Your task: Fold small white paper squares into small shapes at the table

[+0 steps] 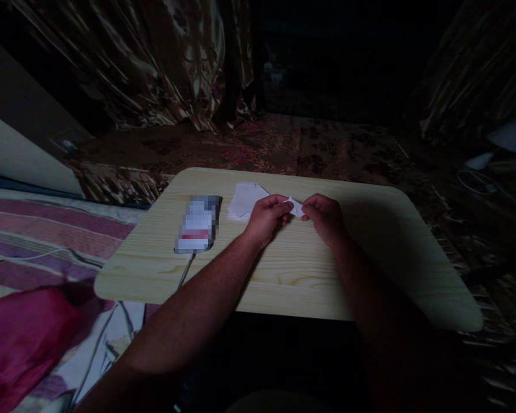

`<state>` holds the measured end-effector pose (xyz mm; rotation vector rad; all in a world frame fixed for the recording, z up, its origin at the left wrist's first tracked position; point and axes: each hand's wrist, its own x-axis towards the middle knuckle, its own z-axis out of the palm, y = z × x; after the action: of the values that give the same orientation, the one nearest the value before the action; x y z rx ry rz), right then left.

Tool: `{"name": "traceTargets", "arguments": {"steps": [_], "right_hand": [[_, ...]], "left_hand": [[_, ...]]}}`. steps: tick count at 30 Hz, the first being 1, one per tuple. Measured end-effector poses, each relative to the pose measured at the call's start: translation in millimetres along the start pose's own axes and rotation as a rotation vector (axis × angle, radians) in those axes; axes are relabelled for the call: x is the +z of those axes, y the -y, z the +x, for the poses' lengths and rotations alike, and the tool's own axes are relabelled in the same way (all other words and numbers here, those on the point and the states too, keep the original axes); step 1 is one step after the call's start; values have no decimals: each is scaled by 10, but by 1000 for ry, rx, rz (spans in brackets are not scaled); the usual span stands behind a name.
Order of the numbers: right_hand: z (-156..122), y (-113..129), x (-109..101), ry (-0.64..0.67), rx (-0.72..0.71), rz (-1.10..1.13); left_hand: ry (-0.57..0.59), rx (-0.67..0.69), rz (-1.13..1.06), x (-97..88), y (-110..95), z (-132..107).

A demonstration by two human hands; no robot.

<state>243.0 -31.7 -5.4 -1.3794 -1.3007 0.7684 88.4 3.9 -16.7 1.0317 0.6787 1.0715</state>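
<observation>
Between my two hands, just above the table, is a small piece of folded white paper. My left hand pinches its left end with thumb and fingers. At the other end, my right hand grips it between thumb and forefinger. Several white paper sheets lie in a loose stack on the table, behind and to the left of my left hand, which covers part of them. The finer folds of the held paper are too small to make out.
A phone with a blurred screen lies on the wooden table, its cable running off the near edge. Left stands a bed with a striped cover and a red cloth. Curtains hang behind; a white lamp is far right.
</observation>
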Motion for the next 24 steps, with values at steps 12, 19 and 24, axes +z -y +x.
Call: {"name": "traceTargets", "arguments": {"steps": [12,19,24], "right_hand": [[-39,74,5,14,-5,5],[-8,-19,21,14,-19,-6],[-36,24,21,47,-24,-15]], "left_hand": [[-14,35,2,4,9,9],[-22,13,26,10,6,2],[-9,28,49,0,15,-3]]}}
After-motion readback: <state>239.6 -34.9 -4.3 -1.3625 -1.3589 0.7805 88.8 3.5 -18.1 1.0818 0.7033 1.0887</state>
